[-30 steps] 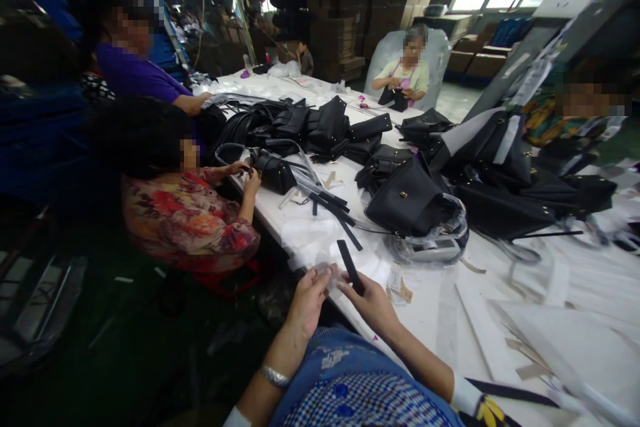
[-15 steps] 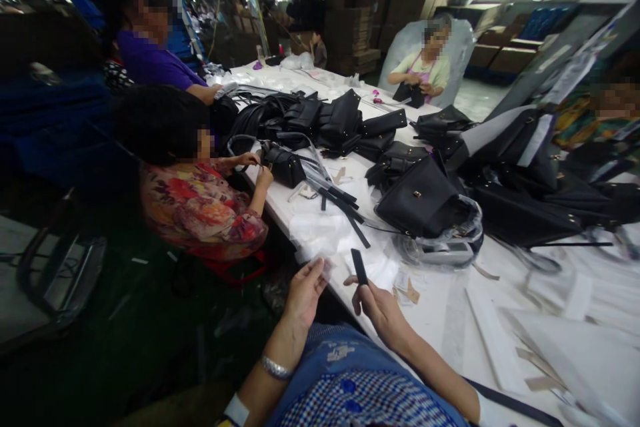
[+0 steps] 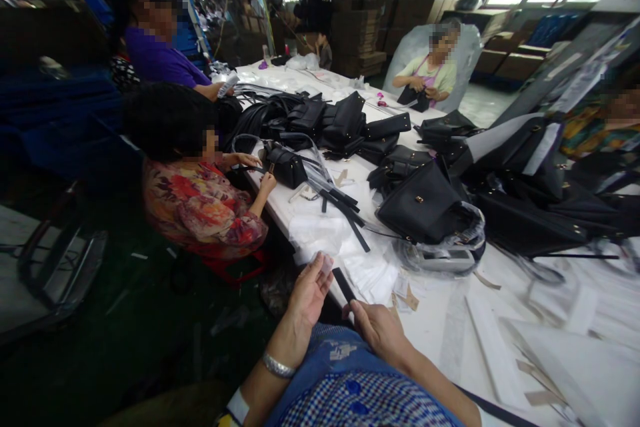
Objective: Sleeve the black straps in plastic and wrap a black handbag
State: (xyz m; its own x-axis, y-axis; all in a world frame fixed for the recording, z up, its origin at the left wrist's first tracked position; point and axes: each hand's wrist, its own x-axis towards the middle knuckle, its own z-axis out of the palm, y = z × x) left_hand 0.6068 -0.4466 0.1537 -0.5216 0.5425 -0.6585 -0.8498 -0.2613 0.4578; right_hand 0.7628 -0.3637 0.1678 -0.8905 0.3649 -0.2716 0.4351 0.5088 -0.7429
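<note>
- Head view: the left hand (image 3: 306, 293) is half open, palm up; its thumb and fingertips pinch a small clear plastic piece (image 3: 327, 264), while the other fingers are loosely curved.
- The right hand (image 3: 383, 332) is closed around the lower part of a flat black strap (image 3: 344, 285). Free end of this strap points toward the left fingertips and is near them; if they touch, I cannot tell.
- Just beyond both hands are crumpled white wrapping sheets (image 3: 373, 273) on the white table (image 3: 427, 313). To the right of them, beyond the right hand, lies a black handbag (image 3: 420, 203) with plastic film around its handle.
- Farther beyond the hands, loose black strap ends (image 3: 345, 203) lie together.
- What could go wrong, in my judgement: the plastic piece looks thin, so a weak pinch may let it slip down past the table edge, or it may cling to the fingertips.
- The strap is held only at one end, so it could turn or bend if its tip pushes against the left fingers.
</note>
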